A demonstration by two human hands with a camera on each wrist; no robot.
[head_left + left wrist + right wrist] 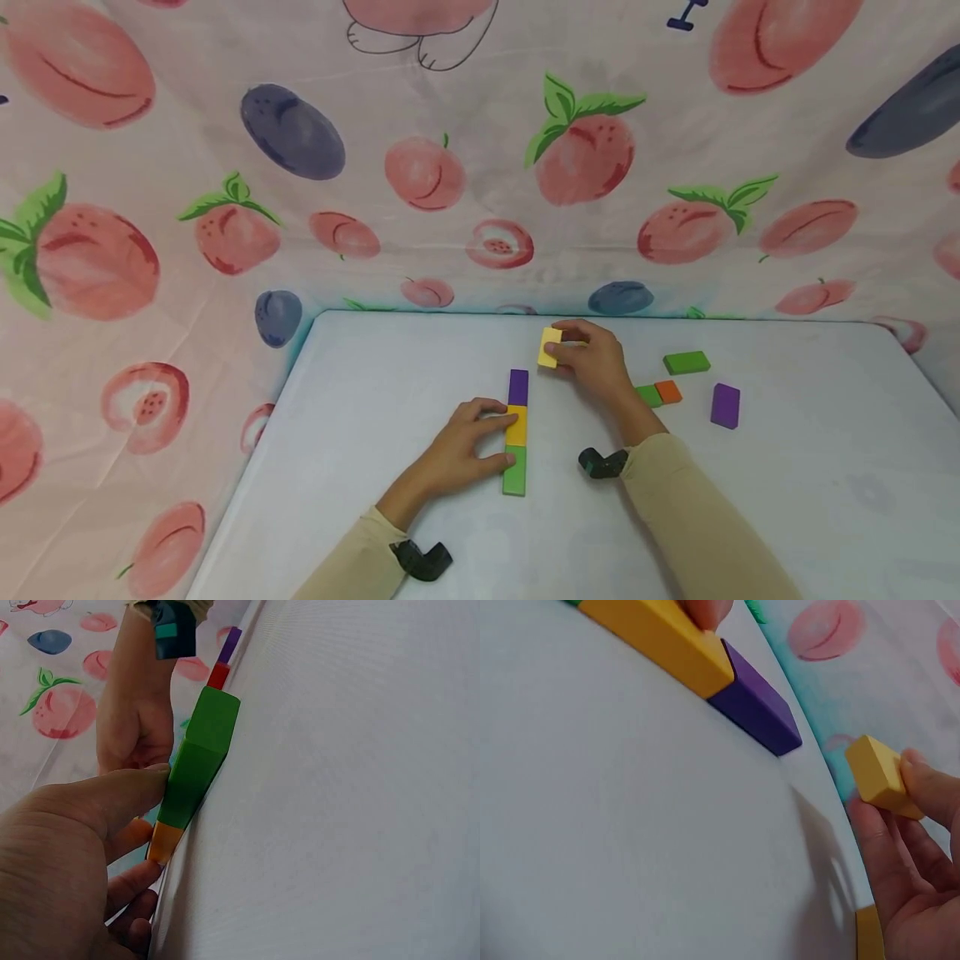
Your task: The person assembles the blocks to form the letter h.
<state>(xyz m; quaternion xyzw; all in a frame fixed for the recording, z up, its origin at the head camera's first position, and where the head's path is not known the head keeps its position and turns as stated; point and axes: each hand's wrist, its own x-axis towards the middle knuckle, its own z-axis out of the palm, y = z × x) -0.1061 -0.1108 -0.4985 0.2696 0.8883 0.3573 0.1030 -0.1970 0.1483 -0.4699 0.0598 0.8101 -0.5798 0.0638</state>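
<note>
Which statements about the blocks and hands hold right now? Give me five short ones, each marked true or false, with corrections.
1. The right hand holds a pale yellow block. True.
2. The left hand touches the row of three blocks. True.
3. The row has purple in its middle. False: the middle block is yellow; the far-end block is purple.
4. The held block touches the far-end block. False: they are apart.
5. A loose purple block lies right of the row. True.

the right grip pinches a pale yellow block (purple block nearby).
</note>
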